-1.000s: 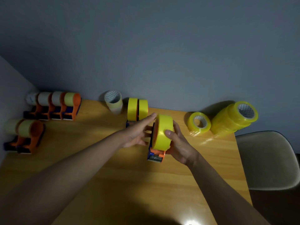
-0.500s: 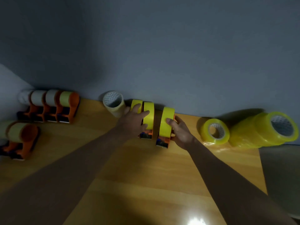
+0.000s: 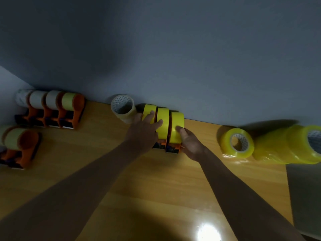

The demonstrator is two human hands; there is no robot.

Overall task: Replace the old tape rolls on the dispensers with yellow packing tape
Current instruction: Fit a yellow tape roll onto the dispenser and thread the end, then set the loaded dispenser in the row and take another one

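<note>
Head view: looking down a wooden bench set against a grey wall, dim light, lamp glare near the front edge.
Refilled row: three dispensers with yellow rolls, side by side at the wall, touching or nearly so.
Third dispenser: rightmost of the row, orange body, its yellow roll upright.
Right hand: fingers curled round the right side of the third dispenser, thumb on the roll's face, holding it.
Left hand: fingers fairly straight, laid flat across the tops of the first roll and second roll, holding nothing.
Old stock: four dispensers with pale rolls at the far left by the wall, two more nearer on the left edge.
Removed roll: pale, standing on end just left of the refilled row.
New rolls: one loose yellow roll on its side at right, a wrapped stack just beyond it.
Step in hand: probably seating the third refilled dispenser in line with the other two.
Progress: three apparently done, six seemingly still with old tape.
Next move: likely let go, fetch an old dispenser from the left, pull off its pale roll, then fit the loose yellow roll; calls for a long reach leftward clear of the finished row.
</note>
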